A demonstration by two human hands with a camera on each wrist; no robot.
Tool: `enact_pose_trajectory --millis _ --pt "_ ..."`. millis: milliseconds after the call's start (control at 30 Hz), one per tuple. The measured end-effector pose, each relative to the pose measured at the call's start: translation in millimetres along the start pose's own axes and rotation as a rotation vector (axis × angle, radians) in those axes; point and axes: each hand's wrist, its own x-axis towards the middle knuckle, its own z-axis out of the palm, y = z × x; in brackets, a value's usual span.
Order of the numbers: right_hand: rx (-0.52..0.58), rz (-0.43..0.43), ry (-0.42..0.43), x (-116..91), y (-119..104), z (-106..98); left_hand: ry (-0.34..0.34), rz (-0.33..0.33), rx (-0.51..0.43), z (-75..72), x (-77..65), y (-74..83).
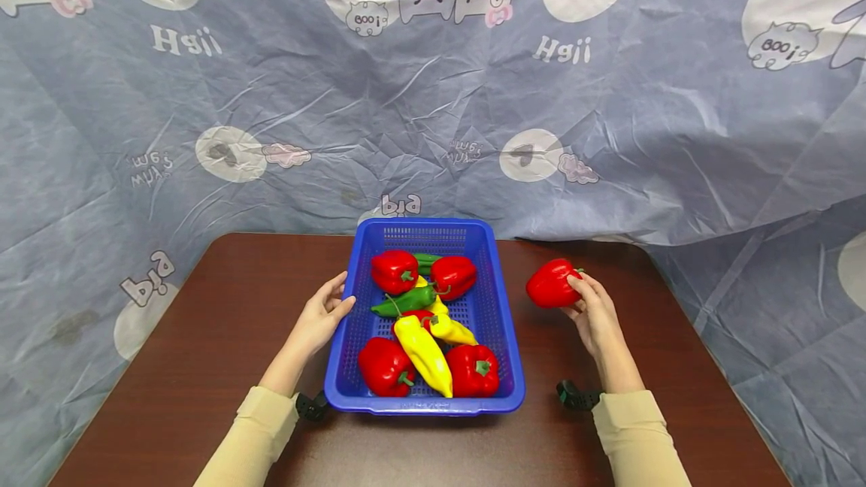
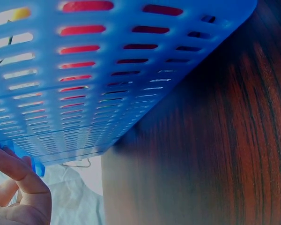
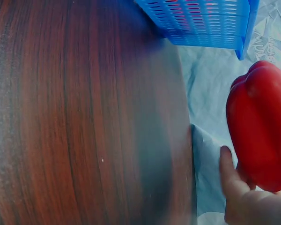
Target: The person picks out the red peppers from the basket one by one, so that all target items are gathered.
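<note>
My right hand (image 1: 595, 314) grips a red bell pepper (image 1: 551, 284) to the right of the blue basket (image 1: 509, 344); the right wrist view shows this pepper (image 3: 260, 126) held up, its lobed end facing the basket. With its thumb and fingers, my left hand (image 1: 325, 312) holds the left rim of the basket; in the left wrist view its curled fingers (image 2: 23, 176) are at that rim. Inside the basket lie several red bell peppers (image 1: 386, 367), long yellow peppers (image 1: 424, 355) and a green pepper (image 1: 406, 300). Another green vegetable (image 1: 426, 263) lies partly hidden behind the red ones.
The basket stands on a dark brown wooden table (image 1: 257, 299). A grey-blue cloth (image 1: 433, 119) with cartoon prints hangs behind the table and down its sides. Dark wrist devices (image 1: 575, 395) are worn on both wrists, beside the cream sleeves (image 1: 636, 427).
</note>
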Motion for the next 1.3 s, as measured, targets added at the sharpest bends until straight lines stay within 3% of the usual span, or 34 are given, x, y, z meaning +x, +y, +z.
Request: enact_pose_trajectory --millis 200,367,600,800,1300 --pt "-0.230 0.006 0.044 8.1 0.5 5.6 0.007 0.014 -0.002 -0.9 1.3 -0.3" --pt "-0.409 -0.016 0.160 15.1 4.7 11.9 0.010 0.011 -0.019 -1.4 2.1 -1.4" --pt "-0.533 -0.036 0.270 24.7 9.5 14.3 0.010 -0.005 -0.033 -2.2 2.7 -2.6" --pt "-0.710 -0.065 0.329 32.9 14.4 17.4 0.004 -0.017 -0.045 -3.0 1.7 -3.4" --pt "-0.798 -0.149 0.348 43.4 29.8 39.4 -0.006 -0.010 -0.064 -1.1 0.2 -5.0"
